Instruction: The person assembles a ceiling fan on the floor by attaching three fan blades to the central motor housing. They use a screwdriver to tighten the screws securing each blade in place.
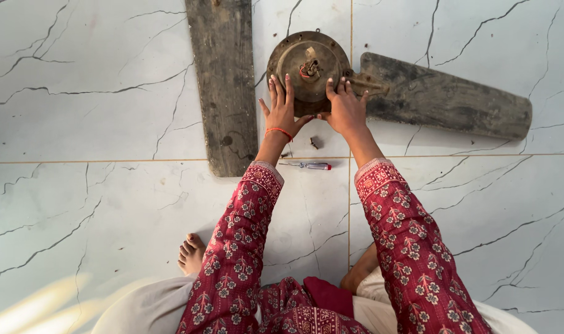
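Home: marble-tiled floor (77, 93), bare foot (191, 252)

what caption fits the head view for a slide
Both hands, left hand and right hand, rest on a dusty ceiling fan motor on the tiled floor, a screwdriver nearby.

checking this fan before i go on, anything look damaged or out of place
Yes. The fan motor hub is rusty, with bare wires poking from its centre. One blade lies detached beside it, and a small loose screw sits on the floor near the screwdriver.
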